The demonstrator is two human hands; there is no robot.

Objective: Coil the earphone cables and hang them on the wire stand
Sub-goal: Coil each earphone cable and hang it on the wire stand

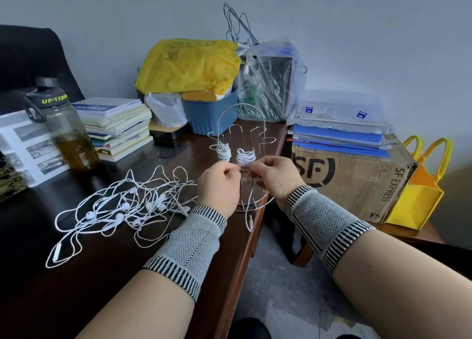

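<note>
A silver wire stand stands at the dark table's right edge. Two coiled white earphone bundles hang on its hooks, one to the left and one in the middle. My left hand and my right hand meet just below the middle bundle, fingers curled and pinching its white cable. A loose end with a plug dangles below my hands over the table edge. A tangled pile of several white earphones lies on the table to the left of my left wrist.
Behind the stand sit a blue bin, a yellow bag and a clear plastic bag. A stack of books and a dark water bottle are at left. An SF Express carton with blue folders stands right.
</note>
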